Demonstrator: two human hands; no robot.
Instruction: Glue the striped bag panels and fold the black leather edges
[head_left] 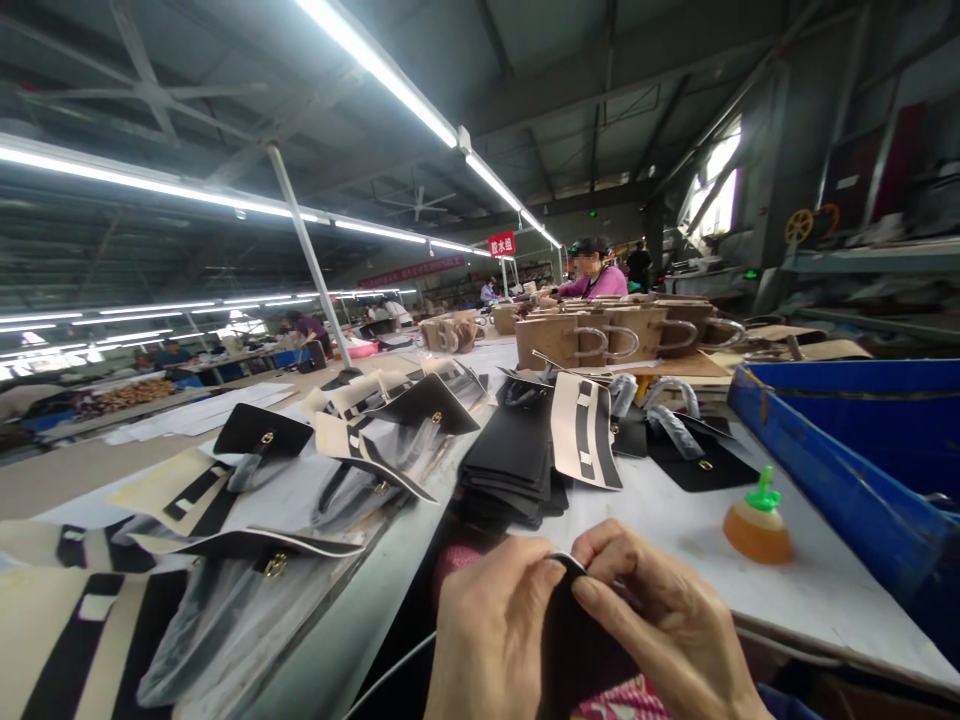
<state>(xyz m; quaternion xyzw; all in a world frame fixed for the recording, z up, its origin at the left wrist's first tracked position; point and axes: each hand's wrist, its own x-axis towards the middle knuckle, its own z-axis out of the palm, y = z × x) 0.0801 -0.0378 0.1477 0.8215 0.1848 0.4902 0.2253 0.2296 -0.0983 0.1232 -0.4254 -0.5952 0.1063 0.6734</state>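
Note:
Low in the head view, a black leather-like panel (574, 635) with a pale edge is pinched at its top by both hands. My left hand (491, 620) grips the left side of that edge, thumb on the near face. On the right side my right hand (660, 610) pinches the same edge between thumb and fingers. The panel's lower part hangs down between the wrists. Just beyond the hands is a stack of black panels (510, 450). A beige panel with black strips (586, 430) leans against the stack's right side.
Right of the stack lies a black flap with a wrapped handle (694, 455). A glue bottle with a green nozzle (759, 525) stands near a blue bin (840, 480). More flaps with gold clasps (277, 565) cover the left table. Brown bag bodies (555, 340) and a co-worker (600, 280) are behind.

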